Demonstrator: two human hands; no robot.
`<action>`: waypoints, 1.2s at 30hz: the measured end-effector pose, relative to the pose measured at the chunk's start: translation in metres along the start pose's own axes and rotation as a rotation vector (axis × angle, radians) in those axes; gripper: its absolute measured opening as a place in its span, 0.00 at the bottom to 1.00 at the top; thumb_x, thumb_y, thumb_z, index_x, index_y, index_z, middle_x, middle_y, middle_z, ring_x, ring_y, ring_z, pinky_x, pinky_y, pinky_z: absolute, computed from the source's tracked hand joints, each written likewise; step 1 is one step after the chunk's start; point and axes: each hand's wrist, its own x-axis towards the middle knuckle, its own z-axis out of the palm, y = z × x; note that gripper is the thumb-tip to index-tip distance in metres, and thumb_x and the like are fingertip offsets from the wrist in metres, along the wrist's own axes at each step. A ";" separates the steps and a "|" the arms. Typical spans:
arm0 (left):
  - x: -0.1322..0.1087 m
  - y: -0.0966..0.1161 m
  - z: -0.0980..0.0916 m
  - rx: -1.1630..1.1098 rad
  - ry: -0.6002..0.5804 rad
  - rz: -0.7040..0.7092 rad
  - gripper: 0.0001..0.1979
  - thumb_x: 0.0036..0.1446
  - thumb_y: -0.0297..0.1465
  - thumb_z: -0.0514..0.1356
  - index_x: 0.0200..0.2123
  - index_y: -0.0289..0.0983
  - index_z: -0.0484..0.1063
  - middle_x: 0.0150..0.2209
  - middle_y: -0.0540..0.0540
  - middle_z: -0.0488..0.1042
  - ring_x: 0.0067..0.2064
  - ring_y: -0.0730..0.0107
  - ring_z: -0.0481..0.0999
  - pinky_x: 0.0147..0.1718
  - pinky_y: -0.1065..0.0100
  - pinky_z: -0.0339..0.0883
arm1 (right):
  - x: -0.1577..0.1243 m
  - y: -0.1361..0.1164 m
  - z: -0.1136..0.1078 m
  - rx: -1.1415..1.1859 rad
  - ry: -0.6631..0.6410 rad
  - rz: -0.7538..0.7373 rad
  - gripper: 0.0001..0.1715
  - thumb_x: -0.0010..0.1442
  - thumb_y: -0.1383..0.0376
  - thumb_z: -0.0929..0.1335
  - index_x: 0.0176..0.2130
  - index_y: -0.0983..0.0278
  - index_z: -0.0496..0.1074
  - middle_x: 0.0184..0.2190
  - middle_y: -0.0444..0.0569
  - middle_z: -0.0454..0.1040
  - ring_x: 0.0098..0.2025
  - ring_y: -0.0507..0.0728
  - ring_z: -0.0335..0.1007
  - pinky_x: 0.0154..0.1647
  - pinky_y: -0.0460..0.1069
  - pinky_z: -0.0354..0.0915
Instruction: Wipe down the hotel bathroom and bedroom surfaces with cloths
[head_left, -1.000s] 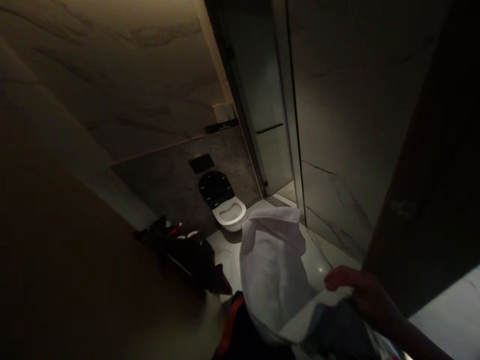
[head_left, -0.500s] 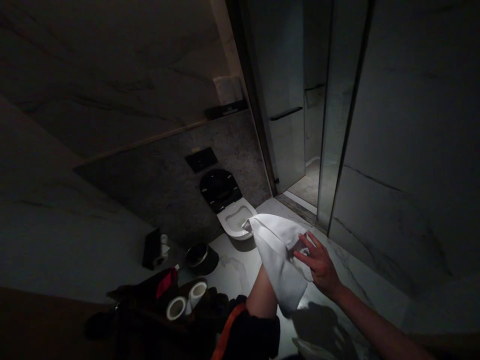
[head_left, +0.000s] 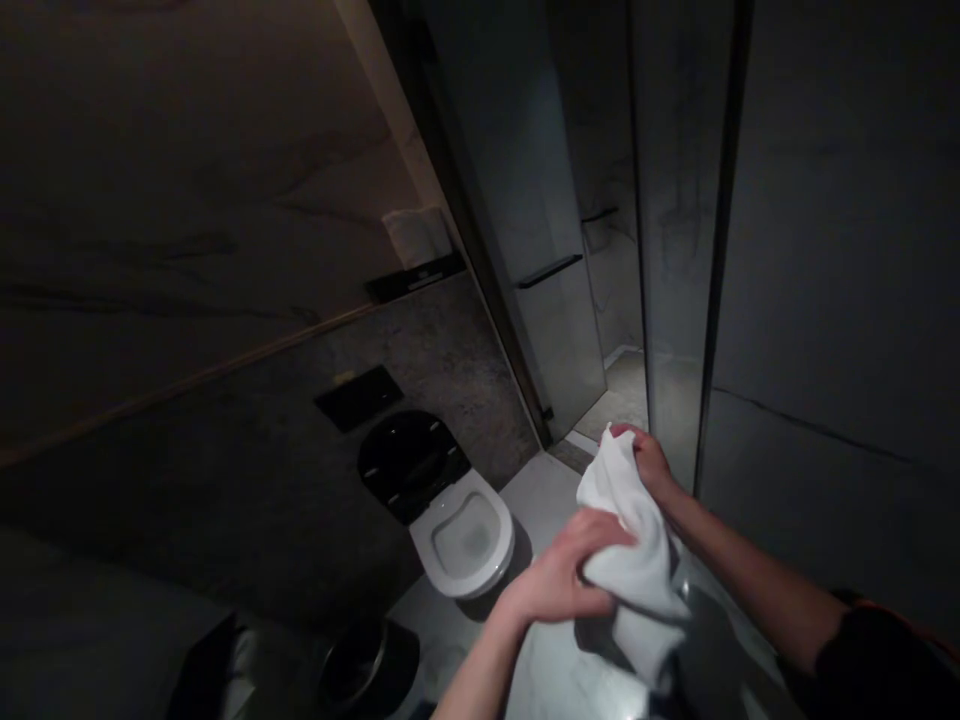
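Note:
In a dim bathroom I hold a white cloth in front of me with both hands. My left hand is closed on the cloth's lower bunched part, fingers curled over it. My right hand grips the cloth's upper end in a fist, close to the glass shower door. The cloth hangs crumpled between the two hands, above the pale floor.
A wall-hung white toilet with its black lid raised stands lower centre-left, a black flush plate above it. A round bin sits on the floor at left. A shelf with a folded towel is on the wall.
The view has moved closer to the toilet and shower door. My left hand came off under the cloth and now clasps it from the left; my right hand moved up to its top end.

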 end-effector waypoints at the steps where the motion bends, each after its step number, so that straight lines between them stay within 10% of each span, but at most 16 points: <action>1: 0.016 -0.005 -0.017 0.012 -0.110 -0.039 0.24 0.48 0.43 0.68 0.48 0.41 0.76 0.46 0.41 0.77 0.51 0.54 0.73 0.57 0.55 0.61 | 0.023 -0.003 0.001 0.087 -0.084 0.023 0.18 0.39 0.57 0.72 0.26 0.62 0.62 0.23 0.44 0.70 0.28 0.55 0.66 0.29 0.48 0.62; 5: 0.100 -0.041 -0.079 -0.025 0.282 -0.155 0.24 0.54 0.45 0.63 0.49 0.36 0.73 0.47 0.38 0.77 0.50 0.57 0.74 0.53 0.57 0.65 | 0.101 -0.019 0.011 0.203 -0.513 0.053 0.20 0.44 0.61 0.73 0.26 0.62 0.57 0.22 0.40 0.67 0.24 0.50 0.59 0.24 0.44 0.54; 8: 0.178 -0.068 -0.106 -0.055 0.271 -0.094 0.30 0.48 0.42 0.68 0.52 0.36 0.72 0.55 0.40 0.72 0.58 0.55 0.68 0.59 0.58 0.59 | 0.158 -0.031 0.014 0.004 -0.660 -0.087 0.19 0.46 0.63 0.74 0.24 0.63 0.58 0.23 0.43 0.69 0.28 0.52 0.63 0.32 0.46 0.60; 12: 0.268 -0.090 -0.120 -0.118 0.298 -0.066 0.23 0.48 0.45 0.66 0.40 0.33 0.76 0.41 0.44 0.78 0.45 0.59 0.74 0.47 0.63 0.66 | 0.239 -0.043 0.008 -0.124 -0.575 -0.215 0.16 0.45 0.64 0.73 0.23 0.64 0.62 0.29 0.48 0.74 0.44 0.57 0.66 0.49 0.51 0.61; 17: 0.349 -0.123 -0.149 -0.044 0.651 0.037 0.18 0.56 0.43 0.59 0.39 0.34 0.76 0.37 0.45 0.78 0.41 0.64 0.74 0.44 0.67 0.66 | 0.318 -0.017 -0.003 0.156 -0.146 0.144 0.17 0.41 0.60 0.74 0.30 0.63 0.66 0.39 0.47 0.74 0.36 0.55 0.68 0.36 0.47 0.65; 20: 0.388 -0.156 -0.181 -0.072 0.787 0.045 0.15 0.55 0.41 0.60 0.38 0.36 0.77 0.39 0.44 0.79 0.43 0.63 0.74 0.46 0.66 0.66 | 0.359 0.014 -0.015 0.096 -0.104 0.164 0.24 0.49 0.48 0.72 0.36 0.64 0.69 0.33 0.47 0.73 0.33 0.54 0.67 0.35 0.47 0.64; 30: 0.513 -0.208 -0.353 0.000 0.291 0.039 0.13 0.57 0.41 0.59 0.34 0.36 0.74 0.41 0.44 0.77 0.44 0.64 0.74 0.46 0.68 0.65 | 0.552 0.057 0.016 -0.495 -0.417 -0.198 0.17 0.61 0.55 0.64 0.38 0.64 0.77 0.35 0.47 0.76 0.40 0.56 0.71 0.42 0.47 0.64; 36: 0.568 -0.237 -0.434 0.104 0.269 -0.047 0.13 0.51 0.38 0.63 0.37 0.36 0.71 0.31 0.50 0.71 0.35 0.70 0.69 0.35 0.72 0.63 | 0.635 0.063 0.042 -0.697 -0.342 -0.253 0.20 0.62 0.53 0.63 0.36 0.64 0.77 0.29 0.46 0.75 0.31 0.54 0.69 0.35 0.46 0.60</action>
